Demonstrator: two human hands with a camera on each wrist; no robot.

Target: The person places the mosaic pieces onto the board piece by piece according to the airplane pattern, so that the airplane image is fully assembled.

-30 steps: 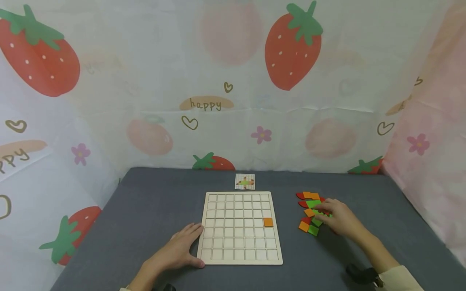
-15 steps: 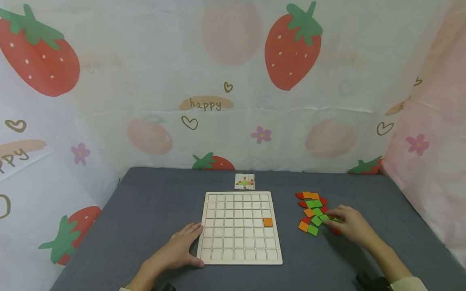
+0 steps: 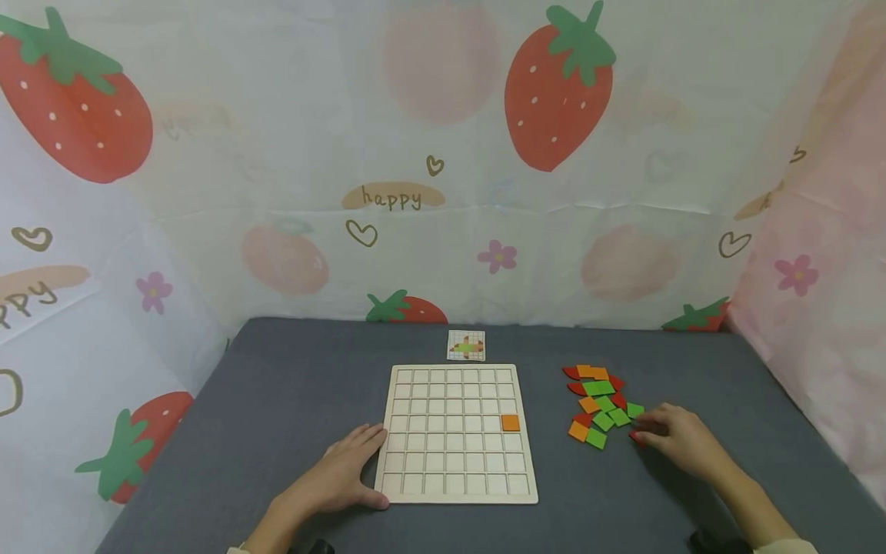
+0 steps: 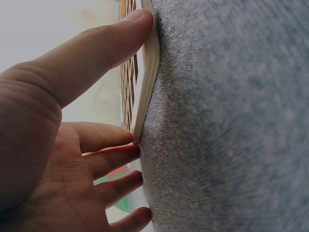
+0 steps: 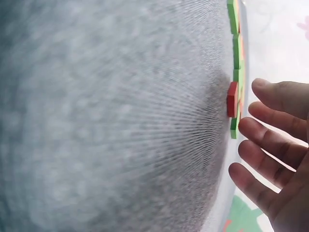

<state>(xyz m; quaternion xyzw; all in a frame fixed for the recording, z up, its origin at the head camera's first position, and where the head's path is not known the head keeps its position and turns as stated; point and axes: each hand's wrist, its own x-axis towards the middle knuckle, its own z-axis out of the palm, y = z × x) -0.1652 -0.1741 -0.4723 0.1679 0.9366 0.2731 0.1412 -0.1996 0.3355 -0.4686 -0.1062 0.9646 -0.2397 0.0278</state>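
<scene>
and here's the left hand (image 3: 346, 465) at the left side of the pale wooden grid board (image 3: 443, 446), fingers straight, thumb on the near left corner, its grip relaxed as it touches the edge. one orange square (image 3: 510, 423) sits on that board, rightmost column, fourth row from the far side. across on the right, a cluster of red, green and orange pieces (image 3: 604, 403) lies on the dark grey counter (image 3: 318, 362), and there's the right hand (image 3: 681, 438) beside it! its grip is loose and unfilled (the wrist view shows thumb and fingers spread apart), with a red piece (image 3: 635, 438) right by the fingertips and a green square (image 3: 634, 412) just beyond. past the board's far edge, a small patterned card (image 3: 466, 345); behind everything, strawberry-print cloth (image 3: 443, 269).
</scene>
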